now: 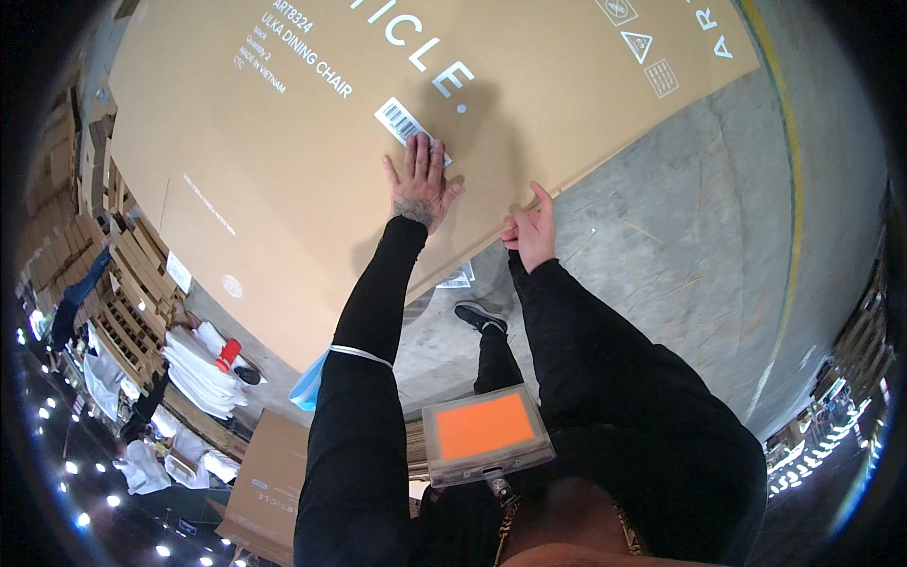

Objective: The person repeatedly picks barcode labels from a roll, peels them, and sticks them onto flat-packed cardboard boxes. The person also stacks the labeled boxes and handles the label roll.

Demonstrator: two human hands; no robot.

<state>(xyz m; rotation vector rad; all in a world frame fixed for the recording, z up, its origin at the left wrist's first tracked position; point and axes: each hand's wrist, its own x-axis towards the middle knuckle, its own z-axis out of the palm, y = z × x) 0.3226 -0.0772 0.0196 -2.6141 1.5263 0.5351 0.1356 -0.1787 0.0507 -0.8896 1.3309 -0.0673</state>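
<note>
My left hand (420, 184) lies spread flat on the big cardboard box (283, 142), contents hidden; my right hand (531, 230), at four o'clock, pinches its edge.

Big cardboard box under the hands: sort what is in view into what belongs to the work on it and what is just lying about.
In hand:
- large cardboard box
- white barcode label on it, under the left hand, which lies flat
- right hand at the box's edge

Lying about:
- stacked wooden pallets
- white bundles
- smaller carton
- orange badge on the person's chest
- concrete floor
</note>
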